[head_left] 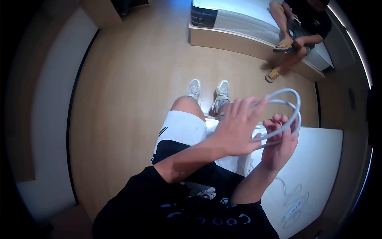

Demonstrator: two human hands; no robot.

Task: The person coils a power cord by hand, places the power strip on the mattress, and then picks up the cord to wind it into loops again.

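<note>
A grey cable (297, 104), wound into a few loose loops, is held up in front of me between both hands. My left hand (238, 128) has its back to the camera and closes over the near side of the loops, its fingers slightly smeared and the thumb by the lower strands. On the far side, my right hand (281, 145) has curled fingers around the same loops, palm turned inward. The cable's ends cannot be made out. Below the hands lies a white object on or beside my lap, partly hidden by my arms.
A white mattress (322, 159) lies to my right, with a power strip (294, 209) and its thin cord on it. Ahead, another person (308, 24) sits on a second mattress (242, 18) on a wooden bed base (230, 42). Wooden floor (131, 71) stretches ahead and left.
</note>
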